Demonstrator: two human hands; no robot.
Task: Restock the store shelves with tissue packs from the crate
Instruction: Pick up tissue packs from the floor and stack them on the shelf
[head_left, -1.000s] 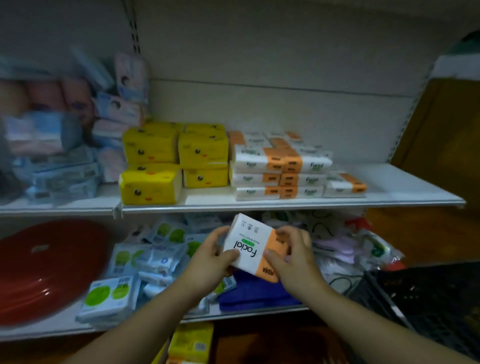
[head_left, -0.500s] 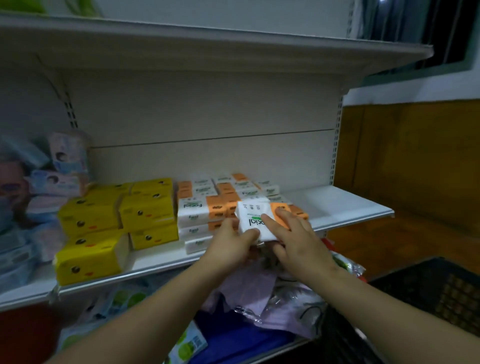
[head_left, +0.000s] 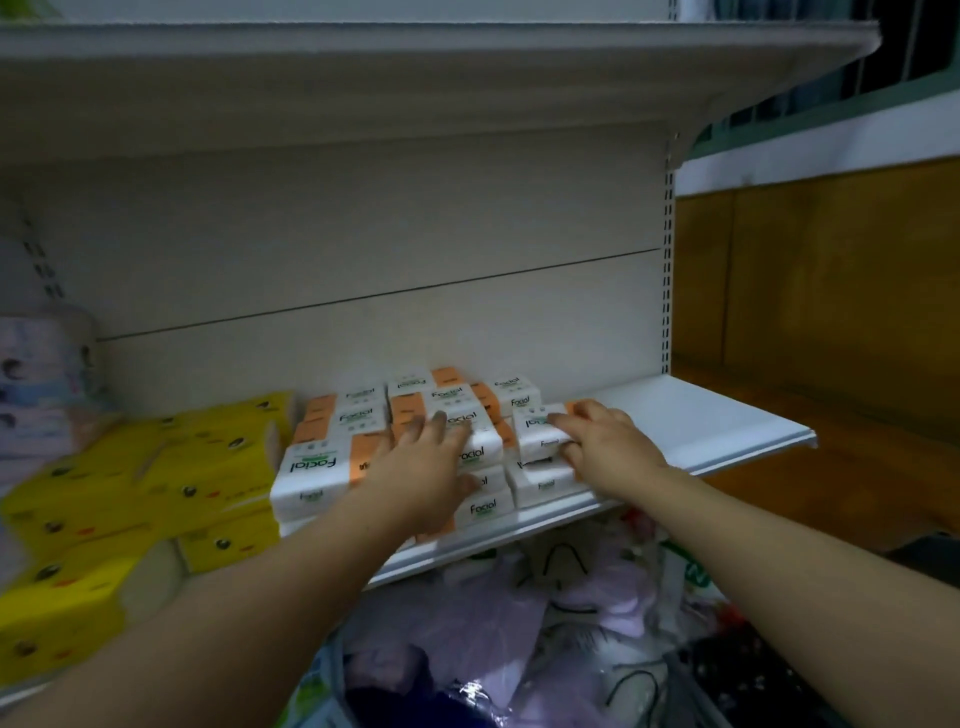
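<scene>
Since the shelf (head_left: 701, 421) across the middle of the frame shows bare white board only at its right end, I take it the row of stock is being built out in that direction. Yellow packs (head_left: 156, 483) fill the lower left, piled on one another and blurred towards the edge. Right beside them sits the stack of white-and-orange packs (head_left: 332, 457), several deep and a few layers tall, with labels turned to the front so a shopper can read them. Under the shelf lip, at the bottom centre, lilac bags (head_left: 467, 623) lie in a loose heap.

Both arms rise from the bottom corners of the frame, stretched nearly straight, and converge on the stack. The left hand (head_left: 421, 467) lies palm down on the stack's upper front, fingers straight and spread, holding nothing. I judge it is steadying the soft pile so nothing slides while a neighbour goes on. Its fingertips are smeared, so I cannot say how firmly it presses.

The right hand (head_left: 602, 441), just right of centre, grips a tissue pack (head_left: 537, 434) from its right side. Its fingers (head_left: 558, 418) curl over the top and another digit bears against the front face. That pack sits level on the rightmost column of the stack, on top of another pack and next to the bare board. Holding it from the outer side lets it be pushed snug against the column on its left. Whether its weight is fully down yet, I cannot tell.
</scene>
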